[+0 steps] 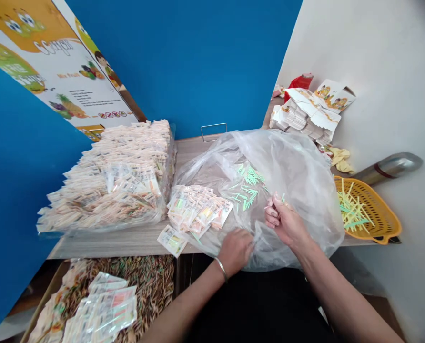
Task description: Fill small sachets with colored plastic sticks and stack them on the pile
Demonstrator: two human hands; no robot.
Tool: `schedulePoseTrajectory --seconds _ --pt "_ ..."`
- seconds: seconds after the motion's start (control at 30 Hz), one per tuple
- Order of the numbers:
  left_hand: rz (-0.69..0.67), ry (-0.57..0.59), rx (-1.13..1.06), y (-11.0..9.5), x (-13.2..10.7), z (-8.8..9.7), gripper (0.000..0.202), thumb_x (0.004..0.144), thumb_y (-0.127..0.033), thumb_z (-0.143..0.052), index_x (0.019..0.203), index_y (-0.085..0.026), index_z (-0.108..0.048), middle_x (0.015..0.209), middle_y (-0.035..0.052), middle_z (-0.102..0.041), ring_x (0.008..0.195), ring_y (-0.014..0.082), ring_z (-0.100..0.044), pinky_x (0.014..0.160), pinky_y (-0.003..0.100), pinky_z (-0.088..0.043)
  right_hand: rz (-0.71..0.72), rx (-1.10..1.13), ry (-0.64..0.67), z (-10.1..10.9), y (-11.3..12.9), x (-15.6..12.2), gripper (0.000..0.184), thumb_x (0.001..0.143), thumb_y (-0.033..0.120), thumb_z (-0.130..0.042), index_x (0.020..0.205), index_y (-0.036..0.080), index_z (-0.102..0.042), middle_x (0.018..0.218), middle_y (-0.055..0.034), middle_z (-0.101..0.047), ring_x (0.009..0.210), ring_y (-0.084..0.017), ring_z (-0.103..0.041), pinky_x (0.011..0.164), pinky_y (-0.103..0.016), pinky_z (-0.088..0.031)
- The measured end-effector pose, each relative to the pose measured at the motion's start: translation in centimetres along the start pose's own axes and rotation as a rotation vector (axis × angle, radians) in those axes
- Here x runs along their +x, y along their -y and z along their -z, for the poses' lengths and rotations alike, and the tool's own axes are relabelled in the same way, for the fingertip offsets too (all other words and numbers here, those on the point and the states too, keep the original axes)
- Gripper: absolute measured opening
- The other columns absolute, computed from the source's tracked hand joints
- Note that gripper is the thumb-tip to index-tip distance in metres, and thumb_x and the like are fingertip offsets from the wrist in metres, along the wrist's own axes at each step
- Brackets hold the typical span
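Note:
A clear plastic bag [305, 181] is spread over the tabletop before me. My right hand [286, 221] is raised over its right part, thumb and forefinger pinching a small green stick [283, 196]. My left hand [236, 248] is low over the bag's front edge, fingers curled down; what they hold, if anything, is hidden. Beyond the hands, several short green sticks [250, 176] lie scattered on the plastic. Left of them is a loose heap of small printed sachets [198, 209], with one sachet [172, 240] at the table edge.
A large stack of packed sachets [116, 181] fills the table's left. Below it, an open box holds more sachets [105, 305]. On the right sit a yellow basket [380, 205] of sticks and a steel cylinder [387, 166]. Folded cartons [308, 112] are piled at the back right.

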State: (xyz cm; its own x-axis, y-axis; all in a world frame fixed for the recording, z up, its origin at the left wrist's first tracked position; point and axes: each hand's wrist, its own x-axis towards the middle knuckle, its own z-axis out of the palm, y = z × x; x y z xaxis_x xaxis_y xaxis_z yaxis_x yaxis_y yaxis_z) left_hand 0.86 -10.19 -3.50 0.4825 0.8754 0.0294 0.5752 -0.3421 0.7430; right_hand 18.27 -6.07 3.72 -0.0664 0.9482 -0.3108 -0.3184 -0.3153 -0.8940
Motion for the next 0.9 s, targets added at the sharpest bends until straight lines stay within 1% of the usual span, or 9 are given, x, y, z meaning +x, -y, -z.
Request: schedulePoseTrajectory --seconds 0.1,0.23,0.3,0.43,0.53,0.63,0.7,0.8,0.9 --pt "-0.052 -0.001 0.161 -0.7 -0.3 1.0 0.023 0.086 -0.03 -0.063 0.107 -0.021 -0.059 0.103 0.0079 -0.064 0.099 0.0258 -0.056 0.089 0.042 -0.046 -0.016 0.232 -0.062 0.5 0.1 1.6 0.041 0.085 0.057 -0.063 0.077 0.022 -0.046 0.06 0.0087 -0.03 0.044 -0.005 -0.024 0.043 -0.018 -0.024" --pt "0.013 -0.193 0.115 -1.3 0.3 5.3 0.043 0.088 -0.041 -0.061 0.124 -0.02 -0.05 0.121 0.011 -0.059 0.115 0.0266 -0.053 0.101 0.045 -0.043 0.024 0.294 -0.125 1.2 0.5 4.3 0.041 0.081 0.057 -0.069 0.075 0.02 -0.05 0.06 0.008 -0.035 0.044 -0.005 -0.03 0.042 -0.017 -0.028" --pt "-0.028 -0.173 0.103 -1.3 0.7 6.6 0.045 0.092 -0.044 -0.056 0.129 -0.021 -0.047 0.128 0.012 -0.057 0.122 0.0267 -0.051 0.105 0.047 -0.041 0.055 0.292 -0.152 1.7 0.8 5.4 0.042 0.079 0.058 -0.07 0.074 0.02 -0.051 0.06 0.0077 -0.038 0.045 -0.005 -0.033 0.042 -0.017 -0.031" --pt "-0.247 0.161 0.064 -1.0 1.4 4.6 0.059 0.091 -0.052 -0.054 0.139 -0.02 -0.044 0.14 0.0119 -0.054 0.133 0.0284 -0.046 0.113 0.047 -0.035 0.049 0.264 -0.157 3.3 0.8 7.2 0.045 0.078 0.059 -0.07 0.068 0.02 -0.05 0.05 0.0112 -0.026 0.039 -0.004 -0.021 0.041 -0.018 -0.032" --pt "-0.336 0.372 -0.01 -0.9 2.0 1.9 0.051 0.089 -0.057 -0.054 0.125 -0.021 -0.059 0.131 0.0088 -0.063 0.131 0.0294 -0.049 0.111 0.046 -0.036 0.065 0.166 -0.269 5.8 0.5 8.1 0.046 0.079 0.06 -0.067 0.065 0.021 -0.049 0.046 0.0117 -0.023 0.037 -0.005 -0.021 0.041 -0.02 -0.036" --pt "-0.311 0.407 -0.074 -1.1 2.9 1.3 0.047 0.089 -0.059 -0.051 0.114 -0.021 -0.064 0.122 0.0075 -0.068 0.122 0.0268 -0.056 0.107 0.042 -0.039 0.059 0.078 -0.448 8.7 0.5 8.4 0.047 0.079 0.061 -0.065 0.062 0.02 -0.048 0.049 0.0074 -0.037 0.042 -0.007 -0.036 0.043 -0.02 -0.039" --pt "-0.293 0.407 -0.109 -1.2 3.4 1.8 0.047 0.092 -0.058 -0.047 0.116 -0.022 -0.064 0.119 0.0073 -0.069 0.114 0.0237 -0.061 0.102 0.038 -0.042 0.039 0.066 -0.455 9.7 0.7 8.4 0.047 0.078 0.061 -0.065 0.063 0.021 -0.047 0.056 0.0043 -0.047 0.049 -0.009 -0.046 0.049 -0.022 -0.044" --pt "-0.305 0.412 -0.135 -1.5 3.9 2.3 0.047 0.093 -0.058 -0.044 0.115 -0.022 -0.065 0.115 0.0074 -0.07 0.11 0.0235 -0.062 0.099 0.037 -0.043 0.06 -0.113 -0.333 8.9 1.1 8.2 0.043 0.084 0.063 -0.054 0.071 0.022 -0.05 0.057 0.005 -0.047 0.048 -0.011 -0.043 0.052 -0.026 -0.045" --pt "-0.329 0.427 -0.148 -1.6 4.2 1.8 0.045 0.092 -0.058 -0.047 0.109 -0.022 -0.068 0.107 0.0065 -0.072 0.104 0.0226 -0.064 0.096 0.036 -0.045 0.203 -0.696 -0.207 6.3 1.0 8.7 0.035 0.089 0.054 -0.05 0.076 0.022 -0.055 0.059 0.0035 -0.051 0.053 -0.013 -0.048 0.055 -0.026 -0.04"
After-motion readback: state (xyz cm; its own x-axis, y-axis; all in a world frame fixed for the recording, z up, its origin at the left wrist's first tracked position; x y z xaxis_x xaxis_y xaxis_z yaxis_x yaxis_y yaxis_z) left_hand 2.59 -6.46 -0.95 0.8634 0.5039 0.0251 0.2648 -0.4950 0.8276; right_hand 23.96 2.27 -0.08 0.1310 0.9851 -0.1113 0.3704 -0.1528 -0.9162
